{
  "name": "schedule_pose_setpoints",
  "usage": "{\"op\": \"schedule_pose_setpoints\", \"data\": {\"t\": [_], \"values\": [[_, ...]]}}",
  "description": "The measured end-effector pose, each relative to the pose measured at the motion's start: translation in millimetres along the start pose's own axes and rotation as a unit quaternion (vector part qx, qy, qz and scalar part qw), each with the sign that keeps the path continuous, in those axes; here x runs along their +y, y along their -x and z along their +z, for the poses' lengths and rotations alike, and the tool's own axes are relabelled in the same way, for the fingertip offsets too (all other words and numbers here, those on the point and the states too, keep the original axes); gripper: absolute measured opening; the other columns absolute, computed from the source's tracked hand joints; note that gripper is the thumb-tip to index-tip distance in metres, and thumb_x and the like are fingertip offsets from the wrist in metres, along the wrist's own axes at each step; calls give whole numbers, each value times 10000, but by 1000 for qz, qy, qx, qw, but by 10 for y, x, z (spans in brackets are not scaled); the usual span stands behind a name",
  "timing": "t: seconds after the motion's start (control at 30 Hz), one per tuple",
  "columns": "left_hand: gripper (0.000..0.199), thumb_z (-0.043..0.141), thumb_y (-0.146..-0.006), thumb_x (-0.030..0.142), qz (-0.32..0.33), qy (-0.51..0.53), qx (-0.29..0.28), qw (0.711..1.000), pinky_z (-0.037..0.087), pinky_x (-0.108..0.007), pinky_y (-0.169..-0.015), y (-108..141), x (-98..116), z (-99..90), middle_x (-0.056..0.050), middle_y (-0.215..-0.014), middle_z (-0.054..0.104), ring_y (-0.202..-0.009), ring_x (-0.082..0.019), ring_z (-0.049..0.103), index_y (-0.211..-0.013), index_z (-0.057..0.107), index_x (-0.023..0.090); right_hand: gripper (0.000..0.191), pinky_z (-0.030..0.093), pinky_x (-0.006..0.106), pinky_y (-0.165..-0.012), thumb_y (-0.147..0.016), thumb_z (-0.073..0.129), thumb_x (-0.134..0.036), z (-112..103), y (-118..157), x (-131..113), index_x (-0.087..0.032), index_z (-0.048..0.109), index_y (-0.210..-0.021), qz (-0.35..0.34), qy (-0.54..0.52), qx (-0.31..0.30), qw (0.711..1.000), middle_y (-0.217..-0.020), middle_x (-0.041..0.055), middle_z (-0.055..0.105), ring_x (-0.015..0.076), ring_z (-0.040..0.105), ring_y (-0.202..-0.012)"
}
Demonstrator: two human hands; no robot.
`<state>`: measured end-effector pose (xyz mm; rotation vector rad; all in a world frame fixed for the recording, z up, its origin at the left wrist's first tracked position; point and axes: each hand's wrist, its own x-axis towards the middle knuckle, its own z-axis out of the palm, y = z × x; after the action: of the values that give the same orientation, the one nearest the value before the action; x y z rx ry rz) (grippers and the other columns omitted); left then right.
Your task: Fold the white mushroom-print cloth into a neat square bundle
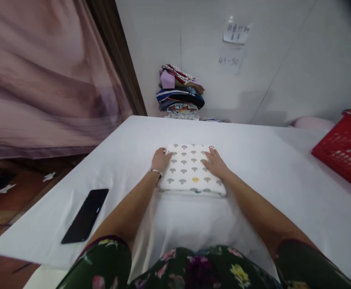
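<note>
A folded white cloth (pixel 189 170) printed with grey, yellow and red mushrooms lies flat on the white-covered table, straight in front of me. My left hand (pixel 161 159), with a bracelet at the wrist, rests against its left edge. The thumb reaches onto the top of the cloth, apart from the fingers, which are partly hidden along the edge. On the far right part of the cloth lies my right hand (pixel 217 163), its fingers stretched and spread over the fabric and its edge.
A black phone (pixel 85 216) lies on the table (pixel 254 148) at the left. Behind the far edge rises a stack of folded clothes (pixel 180 90) against the wall. A red plastic basket (pixel 345 146) stands at the right. A pink curtain (pixel 43 80) hangs at the left.
</note>
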<state>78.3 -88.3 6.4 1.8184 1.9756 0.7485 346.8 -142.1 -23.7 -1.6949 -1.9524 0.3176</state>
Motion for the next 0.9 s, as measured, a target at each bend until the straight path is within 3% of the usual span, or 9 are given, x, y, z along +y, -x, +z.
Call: {"op": "schedule_pose_setpoints", "data": {"t": [0.1,0.2,0.27,0.37,0.5,0.63,0.73,0.9], "values": [[417,553,-799,407,119,31,25,992,457,-307,-821,198,19,-159,-89,-1109,576,-934,-185,567,-1140,511,172,430,336,456,-1013,-859,466,-430,-200,152,22,-171,553,-1191,43,-81,40,995,-1377,116,421,267,302,-1312],[340,543,-812,428,266,43,-20,963,475,-314,-824,555,-14,-377,-56,-1078,587,-943,-175,565,-1081,546,220,334,418,408,-939,-860,468,-418,-435,490,21,-218,612,-1084,32,-144,90,985,-1198,74,581,223,500,-1142],[327,561,-802,433,343,18,-77,936,474,-340,-852,805,-80,-486,-51,-1102,585,-1007,-192,550,-1074,559,252,278,459,378,-874,-852,490,-409,-540,760,-12,-238,635,-1016,2,-164,75,984,-1085,59,630,204,567,-1018],[324,562,-807,366,417,-36,-123,900,448,-377,-900,1066,-187,-533,-60,-1131,578,-1062,-208,527,-1114,559,262,243,460,372,-857,-847,518,-379,-593,1074,-106,-245,634,-1013,-77,-139,33,987,-1071,65,620,209,554,-1008],[386,474,-796,157,419,-105,-122,894,438,-381,-886,1177,-209,-461,-67,-1108,584,-1051,-209,523,-1159,552,262,249,420,400,-872,-858,500,-302,-533,1191,-259,-231,609,-1071,-174,-19,-23,984,-1094,80,591,223,514,-1015],[559,423,-710,21,417,-161,-110,888,425,-383,-883,1206,-109,-377,-72,-1131,569,-1086,-227,492,-1210,521,252,343,403,395,-840,-821,478,-169,-414,1146,-368,-206,565,-1151,-193,89,-32,977,-1115,94,572,242,475,-1025],[561,398,-708,-7,401,-191,-95,891,427,-380,-856,1224,-44,-343,-90,-1141,557,-1098,-239,475,-1207,519,220,438,399,394,-832,-794,435,-79,-357,1130,-395,-174,524,-1212,-205,135,-29,969,-1145,108,566,254,459,-1042],[433,349,-827,51,390,-198,-76,896,424,-380,-823,1258,-59,-345,-98,-1108,576,-1052,-237,495,-1173,548,219,427,407,375,-814,-854,348,-61,-354,1169,-341,-170,511,-1233,-218,141,-1,966,-1140,108,587,229,485,-1017]]}}
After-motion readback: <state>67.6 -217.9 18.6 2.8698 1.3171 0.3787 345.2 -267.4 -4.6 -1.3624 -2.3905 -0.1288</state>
